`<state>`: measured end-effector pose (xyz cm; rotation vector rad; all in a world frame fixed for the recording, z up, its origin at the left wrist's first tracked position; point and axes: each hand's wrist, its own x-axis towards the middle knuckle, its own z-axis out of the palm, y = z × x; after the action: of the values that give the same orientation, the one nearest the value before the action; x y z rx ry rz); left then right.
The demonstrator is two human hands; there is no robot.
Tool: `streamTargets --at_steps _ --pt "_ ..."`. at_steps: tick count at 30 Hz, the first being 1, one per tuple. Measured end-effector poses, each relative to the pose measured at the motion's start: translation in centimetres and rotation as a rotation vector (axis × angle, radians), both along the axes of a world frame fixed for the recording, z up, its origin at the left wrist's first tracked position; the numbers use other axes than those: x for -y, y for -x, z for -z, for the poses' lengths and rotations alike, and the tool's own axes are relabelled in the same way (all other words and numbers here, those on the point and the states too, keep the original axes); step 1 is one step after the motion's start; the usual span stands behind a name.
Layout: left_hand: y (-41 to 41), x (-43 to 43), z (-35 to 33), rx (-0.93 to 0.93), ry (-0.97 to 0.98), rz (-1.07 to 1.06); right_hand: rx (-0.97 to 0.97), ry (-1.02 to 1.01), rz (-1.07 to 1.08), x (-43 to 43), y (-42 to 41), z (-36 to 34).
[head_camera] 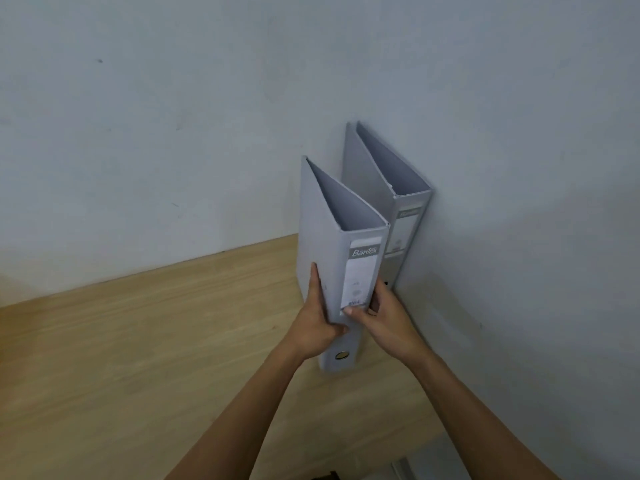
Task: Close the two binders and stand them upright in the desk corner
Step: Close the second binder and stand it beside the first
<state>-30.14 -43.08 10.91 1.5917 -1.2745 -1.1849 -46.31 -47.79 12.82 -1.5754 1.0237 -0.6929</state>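
Observation:
Two grey lever-arch binders stand upright and closed on the wooden desk (pixel 138 341), spines facing me. The far binder (pixel 405 230) stands in the corner against the right wall. The near binder (pixel 322 230) stands just left of it, touching or almost touching it. My left hand (pixel 317 323) grips the near binder's left cover, thumb on the spine. My right hand (pixel 384 317) holds the same binder from the right, thumb on the spine label, fingers tucked between the two binders.
Pale grey walls (pixel 173 116) meet at the corner behind the binders. The desk's front edge (pixel 415 448) runs along the lower right, with floor beyond it.

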Motion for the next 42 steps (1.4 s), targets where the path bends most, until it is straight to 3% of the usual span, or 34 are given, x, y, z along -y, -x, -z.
streamTargets --at_steps 8,15,20,25,31,42 --pt "1.0 3.6 2.4 -0.001 -0.046 -0.049 -0.101 0.098 0.031 0.8 1.4 0.3" --pt "1.8 7.4 1.4 0.073 -0.105 0.01 -0.134 0.079 0.222 4.1 2.3 0.9" --pt "1.4 10.0 0.6 0.029 -0.175 -0.036 -0.105 -0.015 0.352 7.2 1.5 1.3" --pt "1.7 11.2 0.6 0.012 -0.164 -0.199 0.108 -0.304 0.535 9.2 0.3 2.2" --pt "1.8 12.8 0.2 0.024 -0.27 -0.381 0.15 -0.367 0.484 10.0 -1.2 2.8" --pt "1.4 13.9 -1.1 0.063 -0.303 -0.329 0.205 -0.432 0.477 11.3 -2.0 2.2"
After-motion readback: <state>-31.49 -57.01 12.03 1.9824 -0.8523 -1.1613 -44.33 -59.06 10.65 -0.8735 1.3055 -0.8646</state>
